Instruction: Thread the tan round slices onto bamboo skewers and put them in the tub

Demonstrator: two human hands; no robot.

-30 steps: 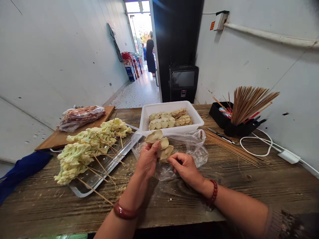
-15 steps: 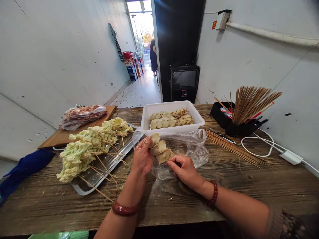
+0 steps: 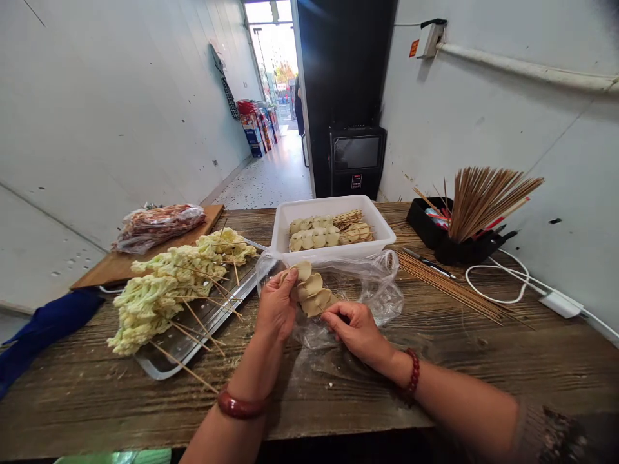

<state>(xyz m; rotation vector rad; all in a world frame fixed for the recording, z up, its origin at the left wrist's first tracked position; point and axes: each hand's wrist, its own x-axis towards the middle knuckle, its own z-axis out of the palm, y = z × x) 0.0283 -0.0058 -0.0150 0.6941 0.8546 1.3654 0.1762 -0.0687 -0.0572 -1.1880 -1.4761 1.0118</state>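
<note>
Between my hands is a skewer of flat, round, beige slices (image 3: 313,289), tilted over a crumpled clear plastic bag (image 3: 372,290). My left hand (image 3: 278,303) pinches the slices at the upper left end, thumb on top. Lower right, my right hand (image 3: 355,325) is closed around the thin stick end just below the last slice; most of the stick is hidden by the fingers. Behind the bag stands a white plastic tub (image 3: 333,256) holding several finished skewers (image 3: 314,237) of the same slices, sticks pointing right.
On the left, a metal tray (image 3: 169,370) carries cauliflower skewers (image 3: 159,293), their sticks overhanging its edge. A wooden board (image 3: 97,274) bears bagged meat (image 3: 159,225). Loose bamboo sticks (image 3: 449,287), a black holder of sticks (image 3: 464,250) and a white cable (image 3: 527,283) lie right.
My hands stay almost in place, still holding the slice skewer. The view has shifted slightly. In the doorway, the distant person has moved mostly behind the dark partition.
</note>
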